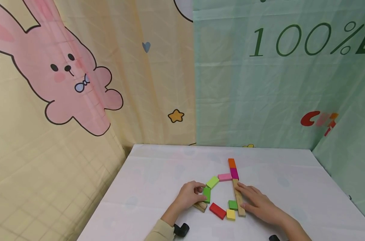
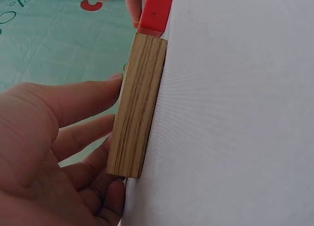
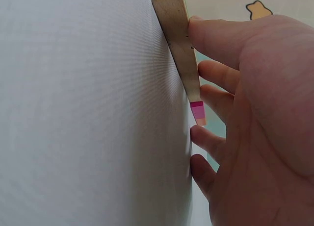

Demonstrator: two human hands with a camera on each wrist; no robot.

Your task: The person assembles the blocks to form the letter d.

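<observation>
Eight coloured blocks and two wooden pieces lie on the white table (image 1: 134, 194). The wooden strip (image 1: 241, 211) forms a straight line with the magenta block (image 1: 234, 173) and the orange block (image 1: 232, 163) beyond its far end. From that line's left side a rough loop runs round: pink block (image 1: 225, 177), lime block (image 1: 212, 182), green block (image 1: 207, 194), red block (image 1: 217, 211), yellow block (image 1: 230, 215) and small green block (image 1: 232, 205). The small green block appears to sit against the strip, presumably to bring the loop back to the line.

Right hand (image 1: 262, 205): fingers extended and parted, thumb apart from them, tips against the strip's right side. Judged purpose: to steady or square the strip without gripping it.

Left hand (image 1: 188, 194): fingers bent, thumb and forefinger at the green block's left side. Whether they pinch it cannot be told. Their position suggests control of its angle. The wooden block (image 1: 200, 206) lies under this hand, just beside the red block; the wrist view shows the fingers behind it, and contact there is not certain.
</observation>
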